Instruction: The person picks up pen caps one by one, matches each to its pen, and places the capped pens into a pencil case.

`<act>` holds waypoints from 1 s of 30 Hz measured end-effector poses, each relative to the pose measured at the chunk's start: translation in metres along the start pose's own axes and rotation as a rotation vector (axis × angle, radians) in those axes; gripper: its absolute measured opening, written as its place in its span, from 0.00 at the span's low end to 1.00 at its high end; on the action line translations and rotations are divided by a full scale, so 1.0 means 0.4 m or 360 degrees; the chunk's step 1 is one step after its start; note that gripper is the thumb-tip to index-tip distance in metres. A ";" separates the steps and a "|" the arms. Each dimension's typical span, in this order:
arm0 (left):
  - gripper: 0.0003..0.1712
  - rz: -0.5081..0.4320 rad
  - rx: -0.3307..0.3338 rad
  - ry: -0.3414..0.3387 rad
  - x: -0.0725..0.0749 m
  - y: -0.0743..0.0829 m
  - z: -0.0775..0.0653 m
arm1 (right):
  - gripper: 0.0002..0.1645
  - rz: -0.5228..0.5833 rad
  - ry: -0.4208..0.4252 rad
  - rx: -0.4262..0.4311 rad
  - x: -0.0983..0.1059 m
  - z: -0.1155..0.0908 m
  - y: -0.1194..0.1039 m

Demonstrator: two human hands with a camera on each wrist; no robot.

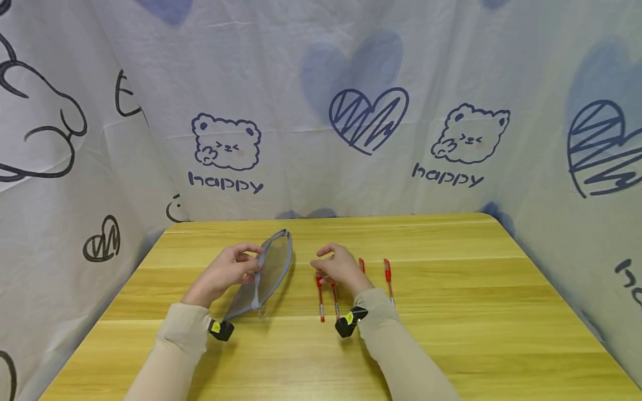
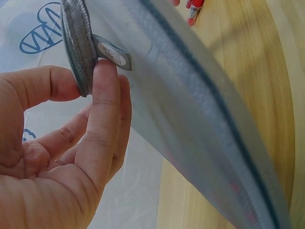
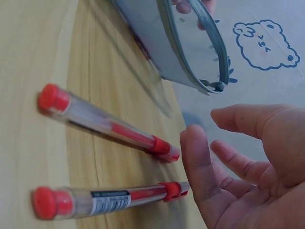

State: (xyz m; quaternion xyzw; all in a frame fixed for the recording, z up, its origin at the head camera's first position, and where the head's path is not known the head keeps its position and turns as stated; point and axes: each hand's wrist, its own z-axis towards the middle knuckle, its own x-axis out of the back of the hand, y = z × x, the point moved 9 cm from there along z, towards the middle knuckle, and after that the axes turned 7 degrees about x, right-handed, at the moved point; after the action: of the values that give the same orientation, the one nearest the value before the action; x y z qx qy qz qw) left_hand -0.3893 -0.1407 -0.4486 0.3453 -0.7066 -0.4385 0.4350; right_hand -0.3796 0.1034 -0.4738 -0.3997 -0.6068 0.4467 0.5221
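My left hand (image 1: 227, 274) pinches the zippered edge of a grey see-through zip pouch (image 1: 277, 260) between thumb and fingers. The pouch stands on its side on the table with its zipper mouth parted. In the left wrist view, a small fabric tab (image 2: 113, 53) sticks out by the zipper (image 2: 78, 43), close to the fingertips. Holding nothing, my right hand (image 1: 342, 269) hovers over two red pens, its fingers loosely bent. The right wrist view shows one clear-barrelled red pen (image 3: 109, 125) and another with a barcode label (image 3: 112, 202), side by side below the hand.
Further right on the wooden table (image 1: 476, 312) lies another red pen (image 1: 388, 272), and the red cap of one more pen (image 1: 361, 264) shows beside the right wrist. A white curtain (image 1: 301, 167) printed with hearts and bears surrounds the table's back and sides.
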 end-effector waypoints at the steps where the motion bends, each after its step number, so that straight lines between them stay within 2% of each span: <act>1: 0.26 -0.0001 0.0003 0.0000 0.000 0.000 0.000 | 0.24 -0.0019 0.0001 -0.0003 0.001 0.000 0.002; 8: 0.26 -0.0010 0.0009 0.0005 0.002 -0.003 0.002 | 0.22 -0.0155 -0.0005 -0.0019 -0.005 0.011 0.012; 24: 0.26 0.0005 -0.0005 -0.0013 -0.001 0.006 -0.002 | 0.25 -0.0419 0.0001 -0.0028 -0.033 0.012 0.001; 27: 0.26 0.0001 -0.0001 -0.0014 -0.001 0.006 -0.002 | 0.26 -0.0554 0.0000 0.0012 -0.040 0.011 -0.009; 30: 0.26 -0.0004 0.0002 -0.0013 -0.001 0.006 -0.002 | 0.24 -0.0786 0.0000 0.0093 -0.048 0.010 -0.026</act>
State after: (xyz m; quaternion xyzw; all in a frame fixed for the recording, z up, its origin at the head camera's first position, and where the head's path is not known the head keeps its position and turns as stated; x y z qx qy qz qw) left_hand -0.3887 -0.1398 -0.4463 0.3446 -0.7083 -0.4400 0.4313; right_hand -0.3810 0.0818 -0.4695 -0.2241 -0.6728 0.3228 0.6268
